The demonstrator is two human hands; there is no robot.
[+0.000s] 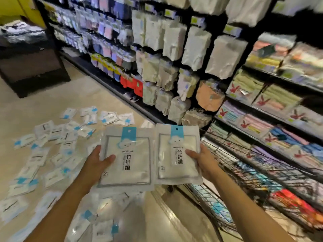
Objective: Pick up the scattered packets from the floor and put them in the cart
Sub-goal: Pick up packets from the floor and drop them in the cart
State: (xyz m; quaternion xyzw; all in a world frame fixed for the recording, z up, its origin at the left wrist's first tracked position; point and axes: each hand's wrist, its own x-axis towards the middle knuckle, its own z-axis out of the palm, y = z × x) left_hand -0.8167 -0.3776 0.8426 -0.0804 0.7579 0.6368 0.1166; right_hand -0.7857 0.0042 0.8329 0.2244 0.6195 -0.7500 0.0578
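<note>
My left hand [97, 160] grips a white packet with a blue tab [134, 165] by its left edge, thumb on the front. My right hand [203, 161] grips a second, similar packet [173, 158] by its right edge. Both packets are held upright, side by side, in front of me at about waist height. The black wire cart [244, 179] stands just right of my right hand, with coloured goods inside. Several more white and blue packets [52, 147] lie scattered over the beige floor to the left and below my arms.
Black shelving with hanging cloth packs [173, 49] and stacked towels [272, 105] runs along the right side behind the cart. A dark display stand [31, 67] stands at the far left. Beige floor tiles [174, 215] show between the packets and the cart.
</note>
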